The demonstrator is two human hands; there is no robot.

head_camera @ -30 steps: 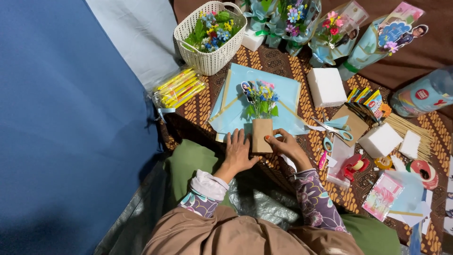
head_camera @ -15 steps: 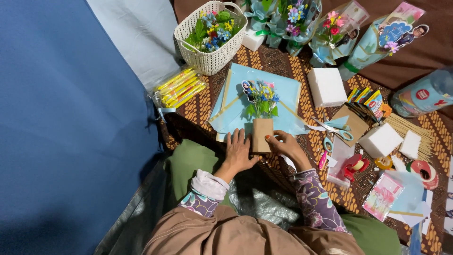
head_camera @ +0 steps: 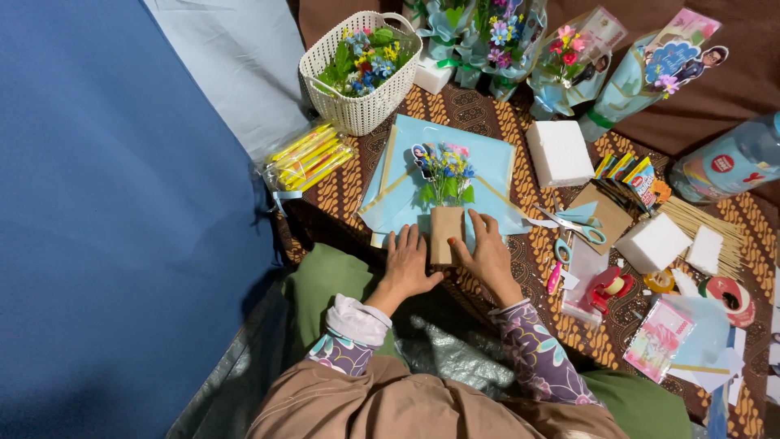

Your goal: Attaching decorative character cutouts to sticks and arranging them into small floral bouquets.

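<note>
Wrapped bouquet (head_camera: 446, 213) on paper sheet (head_camera: 487, 162), basket (head_camera: 357, 69) behind, scissors (head_camera: 578, 229) right

The small block (head_camera: 446, 234) under both hands is wrapped in matt brown paper, and it lies on smooth, pale blue paper sheets (head_camera: 402, 199) with a faint sheen. The surface (head_camera: 487, 122) wears a brown patterned cloth, while the white basket (head_camera: 357, 110) looks like woven plastic. The white blocks (head_camera: 559, 153) look like rough foam, and the yellow packets (head_camera: 309, 156) are wrapped in glossy clear plastic.
</note>
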